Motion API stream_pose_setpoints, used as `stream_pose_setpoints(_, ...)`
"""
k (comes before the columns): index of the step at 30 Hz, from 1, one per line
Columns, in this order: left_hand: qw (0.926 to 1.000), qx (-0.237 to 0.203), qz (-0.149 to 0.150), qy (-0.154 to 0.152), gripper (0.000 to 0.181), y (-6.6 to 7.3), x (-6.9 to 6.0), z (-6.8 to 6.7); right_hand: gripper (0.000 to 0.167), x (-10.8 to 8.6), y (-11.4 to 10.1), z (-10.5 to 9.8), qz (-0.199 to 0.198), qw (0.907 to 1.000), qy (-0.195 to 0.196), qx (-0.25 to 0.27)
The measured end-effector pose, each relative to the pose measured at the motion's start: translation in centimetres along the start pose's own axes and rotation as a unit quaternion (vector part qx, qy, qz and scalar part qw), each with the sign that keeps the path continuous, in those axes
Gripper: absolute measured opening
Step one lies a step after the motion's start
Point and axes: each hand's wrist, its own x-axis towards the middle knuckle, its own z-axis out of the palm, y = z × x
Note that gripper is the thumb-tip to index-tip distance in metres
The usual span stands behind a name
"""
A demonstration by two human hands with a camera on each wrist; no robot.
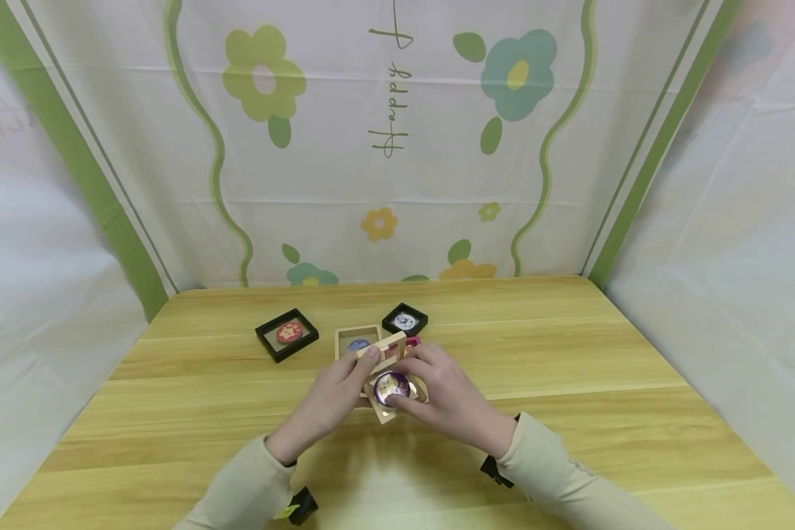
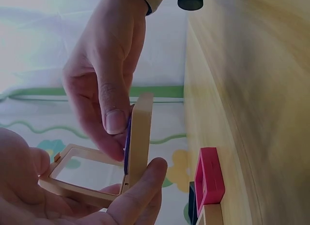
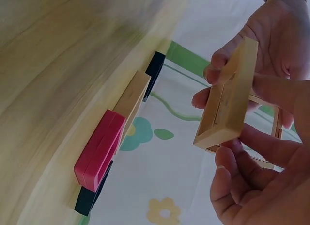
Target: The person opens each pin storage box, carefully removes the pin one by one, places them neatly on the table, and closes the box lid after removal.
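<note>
My left hand grips an unfolded beige case, its fingers behind one half in the left wrist view. The other half, with a clear panel, stands at an angle. A round purple-rimmed badge lies against the inside of the lower half. My right hand pinches at the badge, thumb on its lower edge and fingers by its upper edge. In the right wrist view the case hides the badge, with the left hand behind it and the right hand nearer the camera.
Beyond the hands, a black frame with a red disc lies at left. A beige frame with a blue disc, a black frame with a white disc and a pink case stand close together. A patterned cloth hangs behind the table.
</note>
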Motion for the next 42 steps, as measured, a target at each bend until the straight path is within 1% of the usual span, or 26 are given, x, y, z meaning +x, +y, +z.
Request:
stream_pose_setpoints(4, 0.9999, 0.016, 0.005, 0.002, 0.067, 0.0, -0.1, 0.1, 0.036, -0.1, -0.1, 0.0, 0.023, 0.9995, -0.022, 0.000)
stream_pose_setpoints(7, 0.9997, 0.023, 0.008, -0.003, 0.068, 0.0, 0.0, 0.2, 0.035, -0.1, -0.2, -0.1, 0.035, 0.9987, -0.037, -0.003)
stream_pose_setpoints(9, 0.9990, 0.043, 0.012, -0.001, 0.069, 0.0, -0.1, 0.2, 0.034, -0.1, -0.2, -0.1, 0.038, 0.9983, -0.045, -0.005)
stream_pose_setpoints(12, 0.9982, 0.058, 0.015, -0.002, 0.070, 0.0, -0.1, 0.2, 0.032, -0.1, -0.2, -0.1, 0.041, 0.9976, -0.056, -0.005)
stream_pose_setpoints(17, 0.9980, 0.062, 0.014, -0.005, 0.071, 0.1, -0.1, 0.3, 0.031, -0.1, -0.2, -0.1, 0.042, 0.9973, -0.060, -0.003)
stream_pose_setpoints(20, 0.9980, 0.063, 0.005, -0.002, 0.071, 0.1, -0.1, 0.3, 0.031, -0.1, -0.2, -0.1, 0.048, 0.9971, -0.057, 0.012)
stream_pose_setpoints(23, 0.9972, 0.074, -0.003, 0.004, 0.073, 0.1, 0.0, 0.3, 0.030, 0.0, -0.2, -0.2, 0.063, 0.9956, -0.058, 0.038)
stream_pose_setpoints(27, 0.9980, 0.063, -0.004, 0.000, 0.073, 0.0, 0.1, 0.2, 0.030, -0.1, 0.0, -0.3, 0.085, 0.9919, -0.058, 0.074)
stream_pose_setpoints(29, 0.9988, 0.049, -0.004, -0.006, 0.072, -0.1, 0.1, 0.2, 0.028, 0.0, 0.1, -0.4, 0.096, 0.9887, -0.058, 0.099)
stream_pose_setpoints(34, 0.9991, 0.042, -0.005, -0.004, 0.071, -0.2, 0.1, 0.2, 0.025, 0.2, 0.1, -0.7, 0.141, 0.9749, -0.071, 0.157)
stream_pose_setpoints(39, 0.9992, 0.035, -0.015, 0.010, 0.070, -0.3, 0.1, 0.3, 0.024, 0.4, 0.0, -1.2, 0.183, 0.9604, -0.088, 0.191)
stream_pose_setpoints(42, 0.9989, 0.037, -0.020, 0.019, 0.070, -0.4, 0.1, 0.2, 0.023, 0.5, 0.1, -1.5, 0.202, 0.9512, -0.091, 0.215)
